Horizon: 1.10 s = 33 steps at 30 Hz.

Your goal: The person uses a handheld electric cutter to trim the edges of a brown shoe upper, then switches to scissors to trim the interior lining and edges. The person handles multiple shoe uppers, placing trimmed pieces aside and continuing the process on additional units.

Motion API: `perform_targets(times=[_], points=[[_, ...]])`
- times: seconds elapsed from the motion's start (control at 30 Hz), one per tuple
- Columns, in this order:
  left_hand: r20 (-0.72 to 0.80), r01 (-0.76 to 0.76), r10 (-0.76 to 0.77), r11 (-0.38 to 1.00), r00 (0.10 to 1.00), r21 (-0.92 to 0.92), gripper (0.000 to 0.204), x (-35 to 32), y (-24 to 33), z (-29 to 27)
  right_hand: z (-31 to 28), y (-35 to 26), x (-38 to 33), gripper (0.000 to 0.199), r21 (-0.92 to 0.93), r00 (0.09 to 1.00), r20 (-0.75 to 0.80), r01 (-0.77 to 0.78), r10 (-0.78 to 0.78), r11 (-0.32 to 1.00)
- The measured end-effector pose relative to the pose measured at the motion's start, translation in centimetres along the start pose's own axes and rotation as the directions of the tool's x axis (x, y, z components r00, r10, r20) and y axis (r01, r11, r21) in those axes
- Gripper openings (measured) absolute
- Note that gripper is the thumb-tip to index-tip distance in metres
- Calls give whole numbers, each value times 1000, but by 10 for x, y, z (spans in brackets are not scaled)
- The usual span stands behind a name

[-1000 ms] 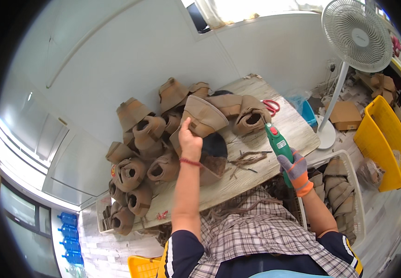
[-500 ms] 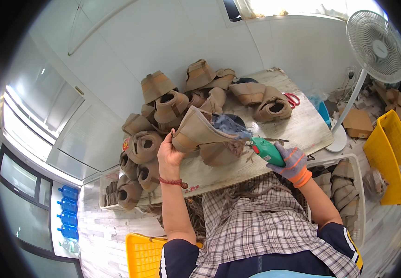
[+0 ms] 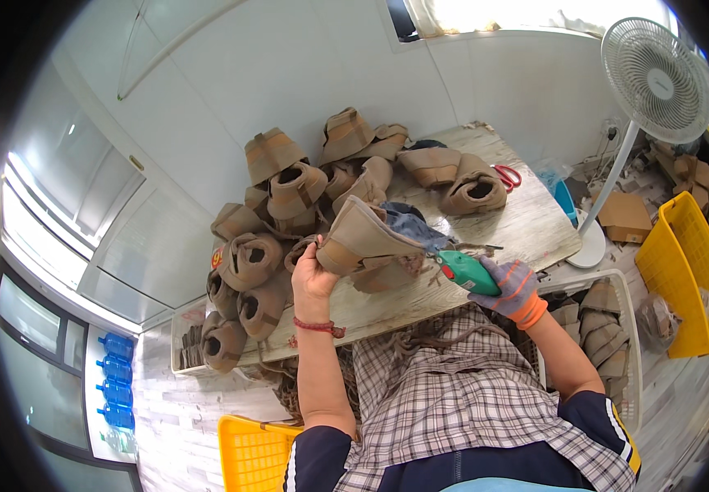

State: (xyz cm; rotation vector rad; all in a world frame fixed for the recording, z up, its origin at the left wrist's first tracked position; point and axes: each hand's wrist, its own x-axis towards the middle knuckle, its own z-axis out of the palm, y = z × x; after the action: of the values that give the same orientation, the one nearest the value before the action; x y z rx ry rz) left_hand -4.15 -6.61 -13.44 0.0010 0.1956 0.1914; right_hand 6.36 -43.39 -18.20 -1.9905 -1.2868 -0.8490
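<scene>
My bare left hand (image 3: 312,277) grips a beige fabric shoe upper (image 3: 356,241) by its left end, holding it tilted over the table. Greyish-blue lining (image 3: 410,225) shows inside its opening. In my right hand (image 3: 509,291), which wears a grey and orange glove, is a green handheld electric cutter (image 3: 471,274). The cutter's tip is by the right edge of the upper; whether it touches is too small to tell. Another piece of an upper (image 3: 377,277) lies beneath the held one, partly hidden. Several more shoe uppers (image 3: 253,261) are heaped on the table's left and back.
Red-handled scissors (image 3: 507,177) lie on the worn wooden table (image 3: 547,225) at the back right. Beside it stand a white fan (image 3: 656,82), a yellow basket (image 3: 682,279) and a white crate (image 3: 633,361) of fabric pieces. Another yellow basket (image 3: 256,451) sits at lower left.
The held upper has turned slightly and sits a little farther right, with my left hand moving along. The cutter has shifted slightly and remains at its right edge.
</scene>
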Motion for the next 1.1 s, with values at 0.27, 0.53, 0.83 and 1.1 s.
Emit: perform_targets(times=[0.27,0.53,0.83,1.1], points=[[27,-30,29,999,999,37,23,9,-8,-7,-8,-13,17,70,18,998,-52,36,-35,999],[341,-105,12,961,940,256,22,-22,-57,29,-4,-20,22,67,130,994,-96,-31,44,991],[421,-297,91,838,903,457,51,-43,-86,36,-18,-42,42,63,392,950,123,-313,288,865],[514,-475,96,554,852,684,48,-41,-89,22,-12,-50,48,59,600,917,127,-375,379,707]])
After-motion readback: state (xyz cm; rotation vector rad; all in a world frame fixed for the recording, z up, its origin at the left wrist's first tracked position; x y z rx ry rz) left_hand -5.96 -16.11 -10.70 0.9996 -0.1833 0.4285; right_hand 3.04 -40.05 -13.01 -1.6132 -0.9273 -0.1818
